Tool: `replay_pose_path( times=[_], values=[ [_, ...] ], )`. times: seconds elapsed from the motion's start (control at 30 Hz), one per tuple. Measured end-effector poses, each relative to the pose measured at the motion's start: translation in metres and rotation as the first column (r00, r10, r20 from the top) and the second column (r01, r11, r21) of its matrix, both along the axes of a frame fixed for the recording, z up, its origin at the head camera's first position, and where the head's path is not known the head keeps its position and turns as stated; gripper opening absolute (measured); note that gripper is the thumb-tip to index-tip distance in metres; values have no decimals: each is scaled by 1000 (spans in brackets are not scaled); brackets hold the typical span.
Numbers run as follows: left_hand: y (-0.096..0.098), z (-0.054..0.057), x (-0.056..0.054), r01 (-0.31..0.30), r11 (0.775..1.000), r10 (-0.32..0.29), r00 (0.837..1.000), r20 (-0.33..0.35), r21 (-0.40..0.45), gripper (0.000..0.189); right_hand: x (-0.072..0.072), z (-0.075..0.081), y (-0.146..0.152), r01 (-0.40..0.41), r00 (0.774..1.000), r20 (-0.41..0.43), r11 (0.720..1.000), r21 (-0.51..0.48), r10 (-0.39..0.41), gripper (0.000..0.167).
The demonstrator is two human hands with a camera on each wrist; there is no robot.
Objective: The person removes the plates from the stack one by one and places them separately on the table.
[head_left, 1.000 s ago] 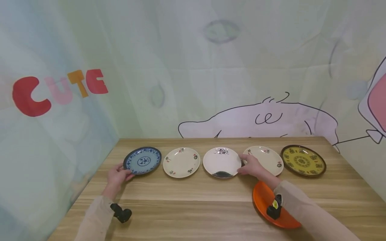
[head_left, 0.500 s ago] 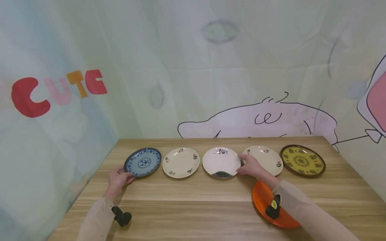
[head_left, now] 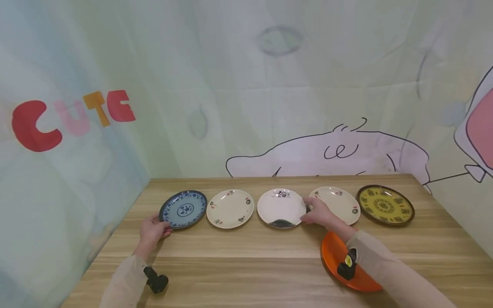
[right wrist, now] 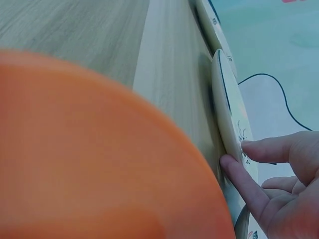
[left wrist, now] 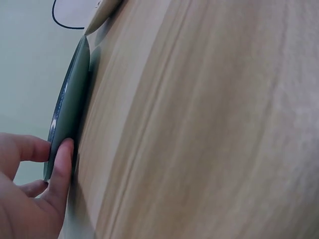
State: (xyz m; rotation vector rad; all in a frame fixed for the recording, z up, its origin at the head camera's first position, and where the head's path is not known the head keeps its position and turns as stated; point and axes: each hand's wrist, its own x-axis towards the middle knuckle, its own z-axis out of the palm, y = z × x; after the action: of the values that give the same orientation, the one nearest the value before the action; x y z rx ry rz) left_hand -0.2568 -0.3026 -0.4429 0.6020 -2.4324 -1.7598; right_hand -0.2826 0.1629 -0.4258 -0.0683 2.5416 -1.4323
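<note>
At the left end of a row of plates, my left hand (head_left: pixel 152 231) pinches the near left rim of a blue floral plate (head_left: pixel 184 209). The left wrist view has the fingers on either side of that plate's edge (left wrist: pixel 70 107). Farther right, my right hand (head_left: pixel 320 214) holds the right rim of a white plate (head_left: pixel 281 208) with a dark patch at its near edge. In the right wrist view, the thumb and a finger pinch this plate's rim (right wrist: pixel 223 107). Between these two lies a cream plate (head_left: pixel 230 208) with small printed motifs.
Another cream plate (head_left: pixel 339 205) lies right behind my right hand, and a yellow patterned plate (head_left: pixel 385 205) ends the row. Beneath my right forearm is an orange plate (head_left: pixel 333 252), partly covered by the sleeve. A printed curtain (head_left: pixel 192 85) backs the wooden table (head_left: pixel 231 278).
My left hand has drawn the blue plate slightly nearer and to the right, towards the cream plate. The right hand stays at the white plate's rim; the view has shifted slightly.
</note>
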Motion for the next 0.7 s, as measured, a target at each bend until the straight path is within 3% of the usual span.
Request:
replay_pose_path(
  times=[0.7],
  values=[
    [-2, 1, 3, 2, 998, -1, 1000, 25, -57, 61, -7, -1, -9, 19, 997, 76, 1000, 23, -21, 66]
  ],
)
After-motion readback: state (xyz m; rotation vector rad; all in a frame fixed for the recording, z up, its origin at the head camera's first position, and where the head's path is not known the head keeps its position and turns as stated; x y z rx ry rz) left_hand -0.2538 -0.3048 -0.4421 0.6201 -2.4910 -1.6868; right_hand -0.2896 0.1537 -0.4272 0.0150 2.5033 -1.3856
